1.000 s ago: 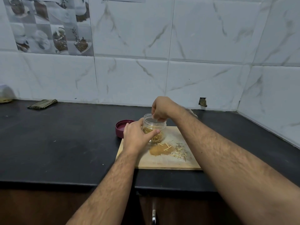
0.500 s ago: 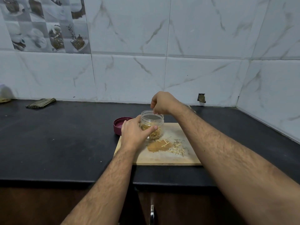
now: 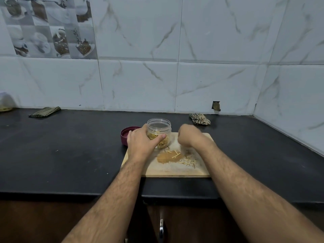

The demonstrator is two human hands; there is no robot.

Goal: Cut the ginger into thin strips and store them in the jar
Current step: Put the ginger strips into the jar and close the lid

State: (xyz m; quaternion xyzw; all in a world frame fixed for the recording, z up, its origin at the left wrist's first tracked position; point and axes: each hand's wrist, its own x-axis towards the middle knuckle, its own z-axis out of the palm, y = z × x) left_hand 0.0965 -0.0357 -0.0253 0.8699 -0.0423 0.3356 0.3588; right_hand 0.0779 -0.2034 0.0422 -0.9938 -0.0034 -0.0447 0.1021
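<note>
**Jar held at the board's far-left corner**

While the left hand [image 3: 140, 144] grips the clear jar [image 3: 159, 132] of ginger strips [image 3: 162, 142] at the cutting board's [image 3: 175, 170] far-left corner, the right hand [image 3: 188, 135] hovers over the board's far edge, fingers curled; whether it holds anything I cannot tell. Loose strips [image 3: 186, 161] lie mid-board. A maroon lid [image 3: 126, 135] sits on the worktop [image 3: 70, 155], touching the board's left corner.

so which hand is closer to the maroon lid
Left. The left hand grips the jar right beside the maroon lid, nearly touching it. The right hand is over the cutting board, on the jar's far side.
</note>
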